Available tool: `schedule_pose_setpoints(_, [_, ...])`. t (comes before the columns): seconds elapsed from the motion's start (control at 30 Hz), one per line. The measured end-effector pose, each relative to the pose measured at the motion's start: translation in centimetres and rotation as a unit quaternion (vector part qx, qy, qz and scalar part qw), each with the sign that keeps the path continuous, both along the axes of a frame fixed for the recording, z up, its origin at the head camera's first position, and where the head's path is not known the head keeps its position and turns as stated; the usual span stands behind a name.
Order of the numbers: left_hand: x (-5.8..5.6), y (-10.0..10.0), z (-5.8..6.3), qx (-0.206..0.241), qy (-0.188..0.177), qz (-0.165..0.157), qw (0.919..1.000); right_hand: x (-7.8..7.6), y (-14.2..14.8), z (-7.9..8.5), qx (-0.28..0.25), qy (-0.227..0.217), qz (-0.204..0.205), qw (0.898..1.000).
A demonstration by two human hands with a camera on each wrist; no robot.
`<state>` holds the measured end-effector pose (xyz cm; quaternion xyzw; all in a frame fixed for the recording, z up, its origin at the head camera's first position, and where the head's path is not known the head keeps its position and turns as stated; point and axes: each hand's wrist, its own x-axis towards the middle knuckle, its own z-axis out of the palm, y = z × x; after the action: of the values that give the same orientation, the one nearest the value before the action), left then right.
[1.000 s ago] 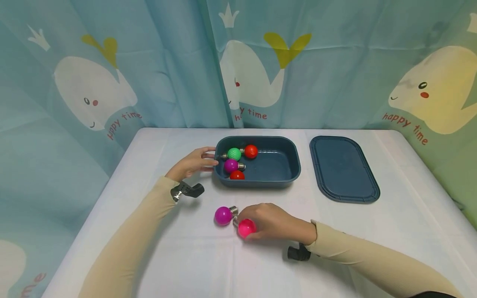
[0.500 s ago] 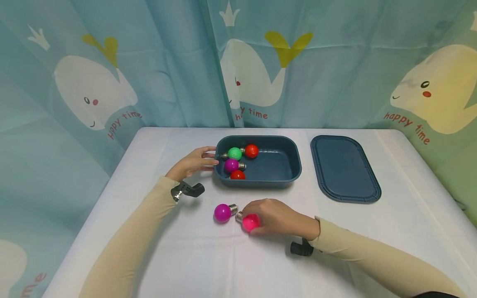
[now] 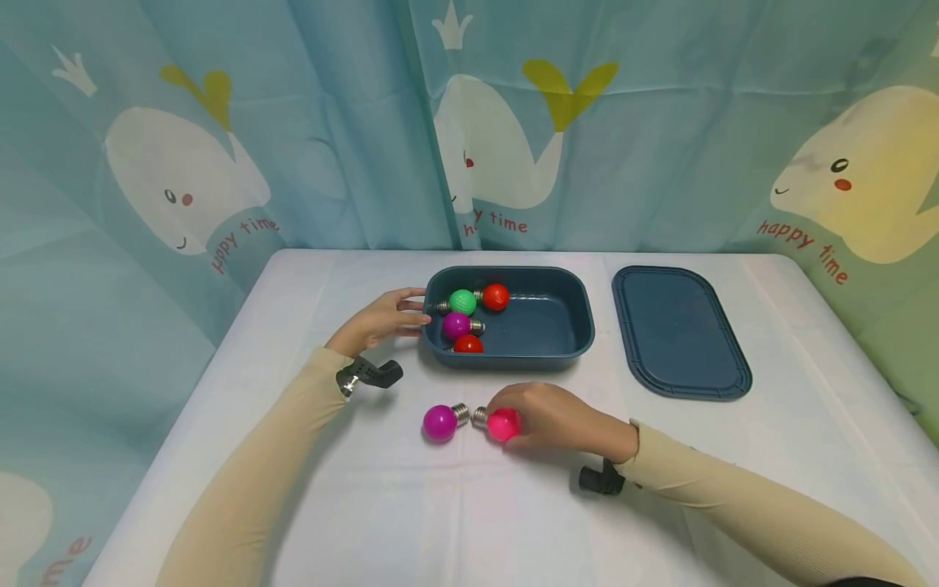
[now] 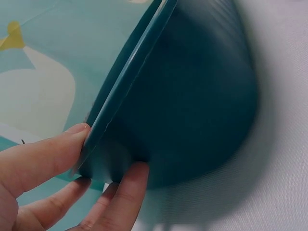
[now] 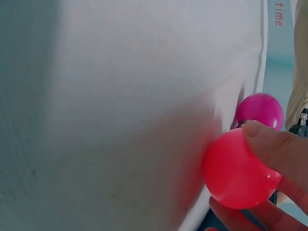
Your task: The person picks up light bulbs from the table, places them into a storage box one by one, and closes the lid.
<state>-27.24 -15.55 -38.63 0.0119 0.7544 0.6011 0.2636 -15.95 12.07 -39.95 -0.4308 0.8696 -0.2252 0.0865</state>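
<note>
My right hand (image 3: 550,420) holds a pink light bulb (image 3: 503,425) low over the white cloth, its metal screw base pointing left. In the right wrist view the thumb lies on one side of the pink globe (image 5: 238,171) and fingers on the other. A purple bulb (image 3: 439,423) lies just left of it, the two bases close but apart. My left hand (image 3: 380,319) rests its fairly straight fingers against the left end of a dark blue tub (image 3: 546,359); in the left wrist view the fingertips touch its outer wall (image 4: 192,106) and rim.
Inside the tub lie a green bulb (image 3: 462,302), another purple bulb (image 3: 456,325) and two red bulbs, one red bulb (image 3: 495,297) at the back. A flat dark blue lid (image 3: 682,330) lies to the tub's right. A whale-print curtain (image 3: 352,130) hangs behind the table.
My right hand has moved a little back and right with the pink bulb, drawing its base away from the purple bulb. My left hand and the tub have stayed in place.
</note>
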Motion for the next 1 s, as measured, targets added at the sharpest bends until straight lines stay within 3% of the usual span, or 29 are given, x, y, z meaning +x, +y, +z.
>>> schedule_pose_setpoints(0.63, [-0.2, -0.1, -0.1, -0.001, -0.002, 0.002, 1.0, -1.5, 0.9, -0.4, -0.04, -0.038, 0.025, 0.998])
schedule_pose_setpoints(1.0, [0.1, -0.1, 0.3, 0.007, 0.002, -0.005, 1.0, -1.9, 1.0, -0.4, -0.025, -0.052, 0.006, 0.998])
